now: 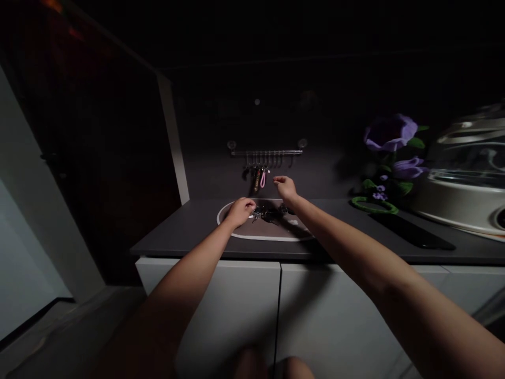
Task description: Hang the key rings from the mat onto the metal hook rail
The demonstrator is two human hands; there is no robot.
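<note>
My left hand (pixel 241 211) is low over the oval mat (pixel 244 235), its fingers closed in a pinch at the near end of a bunch of keys (pixel 263 213). Higher and to the right, my right hand (pixel 285 187) is held in front of the wall with thumb and fingertips pressed together. Anything between them is too small to make out. Left of its fingertips, a pink strap loop (pixel 263 179) and a patterned strap (pixel 257 180) hang with other dark items from a clear hook rail (pixel 266 153).
Purple knitted flowers (pixel 390 132) with a green ring base stand right of the mat. Beside them lie a flat black slab (pixel 410 231) and a large cream appliance (pixel 465 184). White cabinet doors (pixel 236 305) are below the dark counter (pixel 169 231). The light is dim.
</note>
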